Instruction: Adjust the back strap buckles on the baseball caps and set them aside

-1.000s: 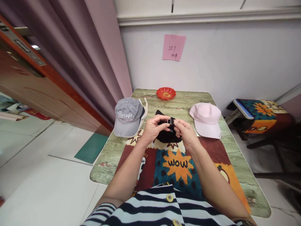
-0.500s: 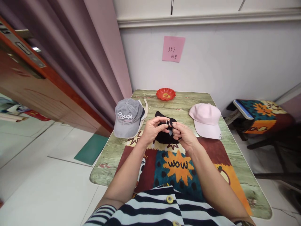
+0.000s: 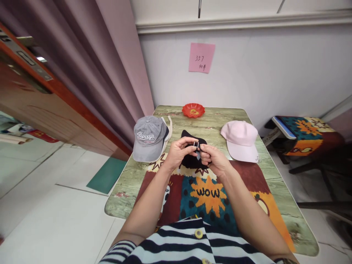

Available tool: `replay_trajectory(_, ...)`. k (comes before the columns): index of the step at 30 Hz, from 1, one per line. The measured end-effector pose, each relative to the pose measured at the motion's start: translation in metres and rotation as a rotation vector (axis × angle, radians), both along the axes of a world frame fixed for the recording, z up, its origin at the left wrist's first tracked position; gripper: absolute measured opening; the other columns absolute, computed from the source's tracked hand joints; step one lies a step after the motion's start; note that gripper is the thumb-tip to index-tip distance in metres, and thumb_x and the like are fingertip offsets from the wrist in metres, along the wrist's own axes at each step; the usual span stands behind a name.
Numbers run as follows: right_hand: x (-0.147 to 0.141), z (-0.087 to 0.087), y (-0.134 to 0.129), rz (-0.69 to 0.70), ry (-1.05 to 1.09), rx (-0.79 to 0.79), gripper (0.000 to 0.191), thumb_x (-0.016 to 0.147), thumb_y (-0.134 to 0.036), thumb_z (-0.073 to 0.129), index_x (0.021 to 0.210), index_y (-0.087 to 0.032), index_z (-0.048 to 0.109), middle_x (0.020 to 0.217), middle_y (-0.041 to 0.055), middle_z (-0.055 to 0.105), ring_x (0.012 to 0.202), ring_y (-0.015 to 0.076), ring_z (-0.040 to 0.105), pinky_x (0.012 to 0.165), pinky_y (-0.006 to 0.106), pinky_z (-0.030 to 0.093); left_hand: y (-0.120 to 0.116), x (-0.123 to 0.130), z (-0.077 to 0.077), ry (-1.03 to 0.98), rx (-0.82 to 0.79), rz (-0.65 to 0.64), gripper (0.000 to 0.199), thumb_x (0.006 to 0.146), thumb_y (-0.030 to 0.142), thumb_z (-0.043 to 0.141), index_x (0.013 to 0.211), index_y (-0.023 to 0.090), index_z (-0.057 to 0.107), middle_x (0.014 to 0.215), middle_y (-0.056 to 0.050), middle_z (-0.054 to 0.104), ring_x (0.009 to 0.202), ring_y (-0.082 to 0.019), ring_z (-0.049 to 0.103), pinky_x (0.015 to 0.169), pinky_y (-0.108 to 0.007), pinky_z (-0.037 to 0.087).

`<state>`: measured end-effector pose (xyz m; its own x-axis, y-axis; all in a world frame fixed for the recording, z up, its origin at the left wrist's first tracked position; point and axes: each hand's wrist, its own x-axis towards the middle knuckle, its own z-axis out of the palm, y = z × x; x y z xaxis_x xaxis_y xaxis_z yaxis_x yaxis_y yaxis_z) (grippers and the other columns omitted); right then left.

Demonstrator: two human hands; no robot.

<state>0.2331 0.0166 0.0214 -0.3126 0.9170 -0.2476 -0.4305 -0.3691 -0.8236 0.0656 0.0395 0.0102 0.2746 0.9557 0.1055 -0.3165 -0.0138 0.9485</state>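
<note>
A black cap [image 3: 188,161] lies in front of me at the middle of the table, partly covered by my hands. My left hand [image 3: 178,151] is closed, with thumb and forefinger pinching a small metal buckle [image 3: 196,144] above the cap. Right beside it, my right hand [image 3: 213,157] has its fingers closed on what looks like the cap's dark strap, mostly hidden by the fingertips. A small pale tag [image 3: 198,156] shows just under the buckle, between the hands.
A grey cap [image 3: 148,137] with white lettering sits at the left, a pink cap [image 3: 240,141] at the right. Farther back is a red scalloped dish [image 3: 193,110]. A colourful mat [image 3: 209,194] covers the near table. A pink note [image 3: 201,57] is on the wall.
My right fingertips have shifted slightly left, closer to the buckle. The buckle has turned a little, and both hands keep their pinch.
</note>
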Motion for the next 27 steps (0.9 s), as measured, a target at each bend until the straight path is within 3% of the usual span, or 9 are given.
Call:
replay_trajectory(7,-0.005,0.002,-0.001,0.014,-0.061,0.040,0.036,0.072,-0.047,0.078,0.072,-0.019,0.055,0.052,-0.0116,0.026,0.047,0.0055,0.015,0.044,0.021,0.017,0.000,-0.001,-0.002,-0.001,0.009,0.000,0.034,0.070,0.028,0.086,0.101,0.016,0.076,0.101,-0.005,0.070,0.076,-0.012,0.067,0.061,-0.022,0.064)
replay_trajectory(11,-0.001,0.004,-0.002,-0.019,-0.247,0.186,0.035,0.077,-0.052,0.074,0.076,-0.020,0.061,0.052,-0.0088,0.034,0.046,0.0072,0.023,0.045,0.022,0.020,-0.001,-0.002,-0.001,0.013,0.023,-0.008,0.033,0.071,0.028,0.086,0.101,0.017,0.077,0.105,-0.005,0.070,0.076,-0.012,0.067,0.062,-0.023,0.064)
replay_trajectory(16,0.008,0.009,-0.003,-0.093,-0.534,0.461,0.032,0.087,-0.052,0.065,0.081,-0.021,0.066,0.059,-0.0036,0.047,0.054,0.0112,0.039,0.051,0.024,0.031,-0.004,-0.003,0.005,0.057,0.043,-0.026,0.031,0.074,0.029,0.084,0.102,0.017,0.077,0.104,-0.005,0.069,0.078,-0.013,0.068,0.063,-0.023,0.064)
replay_trajectory(20,0.007,0.010,-0.006,-0.115,-0.582,0.491,0.033,0.093,-0.052,0.057,0.079,-0.022,0.061,0.061,-0.0028,0.050,0.056,0.0125,0.044,0.054,0.025,0.036,-0.005,-0.003,0.009,0.103,0.085,-0.030,0.030,0.074,0.030,0.083,0.100,0.017,0.077,0.106,-0.005,0.068,0.080,-0.014,0.068,0.064,-0.025,0.064)
replay_trajectory(27,0.002,0.009,-0.009,-0.165,-0.713,0.642,0.024,0.101,-0.041,0.045,0.113,-0.023,0.056,0.065,-0.0035,0.057,0.059,0.0141,0.054,0.059,0.026,0.042,-0.005,-0.004,0.009,0.116,0.122,0.001,0.031,0.074,0.032,0.084,0.099,0.016,0.075,0.106,-0.006,0.067,0.080,-0.015,0.069,0.064,-0.026,0.065)
